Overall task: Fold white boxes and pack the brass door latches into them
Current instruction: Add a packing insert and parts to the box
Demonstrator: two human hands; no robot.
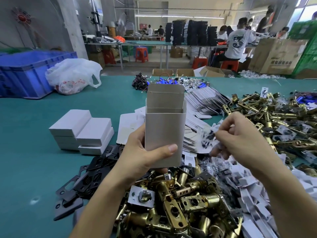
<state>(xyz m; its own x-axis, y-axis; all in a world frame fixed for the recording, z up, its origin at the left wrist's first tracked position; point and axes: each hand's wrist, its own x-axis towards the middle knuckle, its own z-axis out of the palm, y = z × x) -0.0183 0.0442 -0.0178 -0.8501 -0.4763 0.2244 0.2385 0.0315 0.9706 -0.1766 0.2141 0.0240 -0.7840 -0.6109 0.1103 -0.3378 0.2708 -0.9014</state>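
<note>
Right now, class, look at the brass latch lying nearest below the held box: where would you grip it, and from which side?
Probably by its round barrel, coming from above with the right hand, once the small screw bag is dropped. The barrel lies exposed on top of the latch pile; its flat plate end is tucked under other latches. The left hand is busy holding the open white box.

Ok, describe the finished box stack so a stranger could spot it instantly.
Start at the blue crate on the teal table's far left, then come nearer, toward the left hand. The closed white boxes sit there in a stepped stack, the only boxes sealed shut; the flat blanks lie unfolded.
</note>
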